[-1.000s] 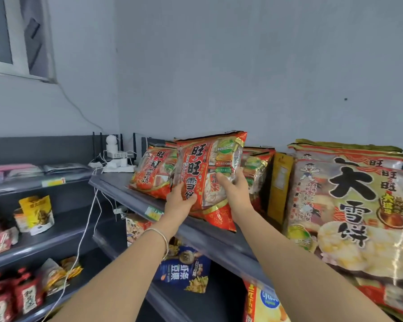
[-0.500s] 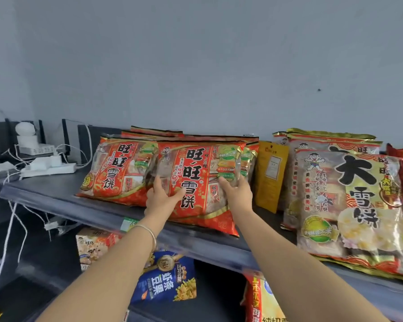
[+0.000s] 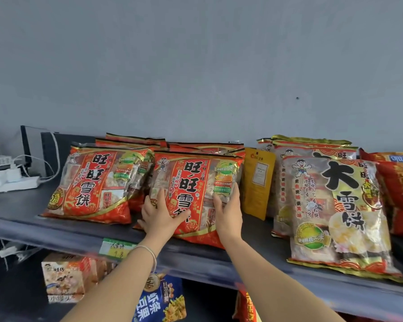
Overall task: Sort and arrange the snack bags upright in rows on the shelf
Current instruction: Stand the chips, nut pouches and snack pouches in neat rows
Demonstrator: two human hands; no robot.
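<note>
Where the two bare forearms reach up from below, a thin silver bracelet (image 3: 149, 249) circles the left wrist, and beneath it on the lower level sit a blue printed snack bag (image 3: 161, 300) and a pale cardboard snack box (image 3: 65, 275). Above them runs the dark grey metal shelf (image 3: 56, 231), with a green paper price tag (image 3: 116, 247) on its front lip.

On that shelf stands the red plastic rice-cracker bag with black characters (image 3: 191, 182), leaning slightly back, its bottom seam near the front edge. The left hand (image 3: 159, 217) lies flat on the bag's lower front, fingers straight and spread, thumb out to the side. The right hand (image 3: 229, 213) grasps the bag's right edge, thumb on the front and fingers along the side.

Just left of it a matching red rice-cracker bag (image 3: 96, 182) stands tilted back, and more red bags (image 3: 205, 146) line up behind both. To the right a flat yellow pouch (image 3: 257, 182) stands upright, then a large clear-and-gold rice-cracker bag (image 3: 340, 212) leans back against others like it.

At the far left a white power strip (image 3: 12, 182) rests on the shelf. A plain grey wall (image 3: 196, 66) rises behind everything.
</note>
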